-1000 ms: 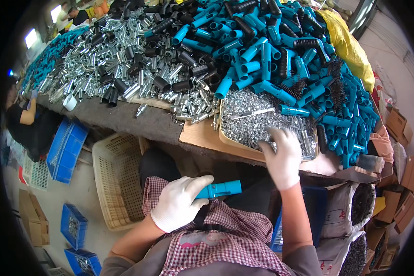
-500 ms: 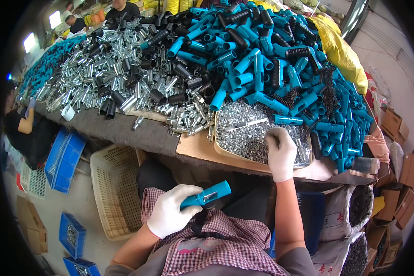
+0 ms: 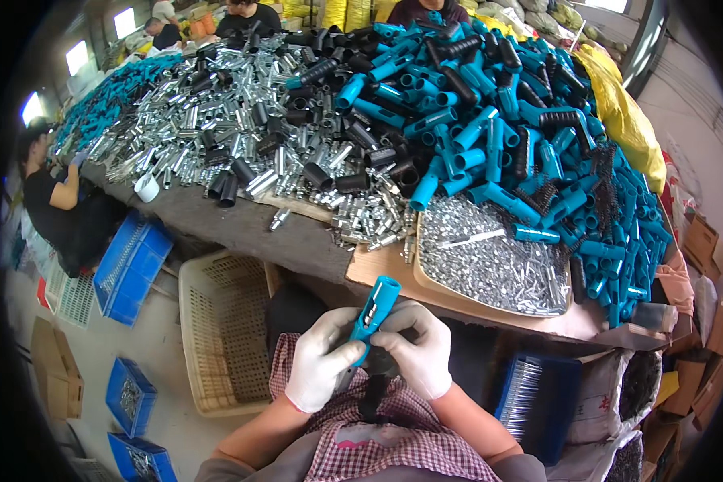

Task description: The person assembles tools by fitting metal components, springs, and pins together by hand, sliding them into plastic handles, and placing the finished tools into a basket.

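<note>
In front of my lap, my left hand (image 3: 323, 360) in a white glove is closed around a teal plastic tube (image 3: 377, 304). The tube tilts up and away, its open end on top, and a metal piece shows in the slot along its side. My right hand (image 3: 419, 347), also gloved, pinches against the tube's lower part beside the slot. Whatever sits between those fingertips is too small to see. Beyond the hands, a shallow tray (image 3: 416, 269) on the bench holds many small metal parts, with a pale stick (image 3: 472, 238) lying on top.
Teal tubes (image 3: 474, 157), black sleeves and shiny metal cylinders (image 3: 193, 128) are heaped across the bench (image 3: 241, 229). A cream basket (image 3: 191, 321) stands at left, blue bins (image 3: 132, 269) beyond it. A blue box (image 3: 574, 402) of metal rods is at right. Other people (image 3: 52, 197) sit around the bench.
My right hand has left the small-parts tray and come down to the tube. The left hand has moved right and turned the tube more upright. The view has shifted slightly.
</note>
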The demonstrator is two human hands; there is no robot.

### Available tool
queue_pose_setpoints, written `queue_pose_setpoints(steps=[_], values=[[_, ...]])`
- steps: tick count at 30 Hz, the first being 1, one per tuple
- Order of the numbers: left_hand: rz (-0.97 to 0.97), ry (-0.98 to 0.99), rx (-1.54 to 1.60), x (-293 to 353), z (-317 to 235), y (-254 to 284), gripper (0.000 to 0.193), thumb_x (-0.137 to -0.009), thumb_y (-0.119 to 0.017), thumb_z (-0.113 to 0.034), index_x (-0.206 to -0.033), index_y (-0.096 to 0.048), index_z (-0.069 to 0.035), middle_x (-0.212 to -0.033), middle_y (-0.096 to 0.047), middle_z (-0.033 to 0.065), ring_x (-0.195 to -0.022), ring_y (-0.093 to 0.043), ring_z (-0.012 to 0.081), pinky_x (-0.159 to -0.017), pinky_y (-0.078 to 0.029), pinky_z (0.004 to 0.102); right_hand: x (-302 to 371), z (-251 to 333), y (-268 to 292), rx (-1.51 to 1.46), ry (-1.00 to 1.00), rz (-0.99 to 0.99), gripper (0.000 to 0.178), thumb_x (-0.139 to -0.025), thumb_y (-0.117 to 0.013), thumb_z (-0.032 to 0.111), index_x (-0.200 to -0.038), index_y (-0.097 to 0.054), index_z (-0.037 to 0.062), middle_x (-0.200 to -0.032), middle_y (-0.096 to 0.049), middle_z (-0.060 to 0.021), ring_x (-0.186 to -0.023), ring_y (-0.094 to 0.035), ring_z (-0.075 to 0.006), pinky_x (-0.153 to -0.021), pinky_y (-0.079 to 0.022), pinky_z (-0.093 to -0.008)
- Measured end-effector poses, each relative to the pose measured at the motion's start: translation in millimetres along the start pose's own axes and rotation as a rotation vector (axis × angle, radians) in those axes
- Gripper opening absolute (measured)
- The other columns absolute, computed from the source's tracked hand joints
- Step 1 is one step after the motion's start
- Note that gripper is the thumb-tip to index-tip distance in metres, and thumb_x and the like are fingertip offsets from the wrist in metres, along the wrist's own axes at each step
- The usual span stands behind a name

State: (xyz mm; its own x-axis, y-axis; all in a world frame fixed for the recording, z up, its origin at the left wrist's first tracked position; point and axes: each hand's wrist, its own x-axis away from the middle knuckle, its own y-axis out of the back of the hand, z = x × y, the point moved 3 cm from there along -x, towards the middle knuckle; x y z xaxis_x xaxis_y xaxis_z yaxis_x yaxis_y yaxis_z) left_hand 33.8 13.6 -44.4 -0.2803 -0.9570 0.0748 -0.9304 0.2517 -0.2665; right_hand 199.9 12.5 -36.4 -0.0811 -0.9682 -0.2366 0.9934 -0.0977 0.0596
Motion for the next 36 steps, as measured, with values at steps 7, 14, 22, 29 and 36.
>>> queue_pose_setpoints(steps=[7, 14, 22, 29, 36], values=[[0.047, 0.056, 0.111, 5, 8, 36, 0.047, -0.088, -0.064, -0.002, -0.133, -0.051, 0.008, -0.112, -0.065, 0.0140, -0.095, -0.065, 0.0199, -0.081, -0.055, 0.0324, -13, -16, -26, -0.446, -0.465, 0.276, 0.027, -0.079, -0.079, 0.007, -0.102, -0.065, 0.0013, -0.099, -0.065, -0.0033, -0.094, -0.061, -0.0125, -0.087, -0.049, -0.0293], [0.042, 0.106, 0.247, 10, 12, 62, 0.057, -0.090, -0.066, -0.019, -0.136, -0.047, 0.008, -0.103, -0.066, 0.0195, -0.085, -0.068, 0.0255, -0.074, -0.056, 0.0363, -56, 5, -61, 0.135, -0.225, 0.495, 0.038, -0.080, -0.079, 0.024, -0.105, -0.063, 0.0006, -0.092, -0.069, -0.0091, -0.083, -0.066, -0.0185, -0.080, -0.053, -0.0342], [-0.036, 0.150, 0.718, 16, 11, 83, 0.061, -0.098, -0.060, -0.016, -0.148, -0.033, 0.006, -0.120, -0.061, 0.0228, -0.092, -0.067, 0.0280, -0.073, -0.059, 0.0383, -238, -7, -63, 1.414, 0.649, 0.218, 0.015, -0.081, -0.064, 0.018, -0.090, -0.070, 0.0076, -0.094, -0.069, -0.0113, -0.095, -0.062, -0.0311, -0.079, -0.048, -0.0431], [-0.139, 0.175, 0.555, 22, 4, 76, 0.059, -0.096, -0.060, -0.019, -0.144, -0.037, 0.008, -0.115, -0.062, 0.0227, -0.087, -0.068, 0.0269, -0.069, -0.060, 0.0361, -235, -14, -62, 1.393, 0.390, 0.299, 0.029, -0.079, -0.065, 0.018, -0.106, -0.067, 0.0065, -0.105, -0.071, -0.0184, -0.099, -0.066, -0.0343, -0.084, -0.052, -0.0438], [0.134, 0.248, 0.187, 6, 1, 39, 0.055, -0.095, -0.060, -0.015, -0.139, -0.043, 0.012, -0.113, -0.064, 0.0244, -0.087, -0.069, 0.0263, -0.071, -0.059, 0.0338, -79, 22, -11, -0.079, -0.125, 0.378, 0.078, -0.087, -0.068, 0.022, -0.152, -0.032, -0.0019, -0.149, -0.045, -0.0230, -0.138, -0.045, -0.0314, -0.115, -0.033, -0.0391]])
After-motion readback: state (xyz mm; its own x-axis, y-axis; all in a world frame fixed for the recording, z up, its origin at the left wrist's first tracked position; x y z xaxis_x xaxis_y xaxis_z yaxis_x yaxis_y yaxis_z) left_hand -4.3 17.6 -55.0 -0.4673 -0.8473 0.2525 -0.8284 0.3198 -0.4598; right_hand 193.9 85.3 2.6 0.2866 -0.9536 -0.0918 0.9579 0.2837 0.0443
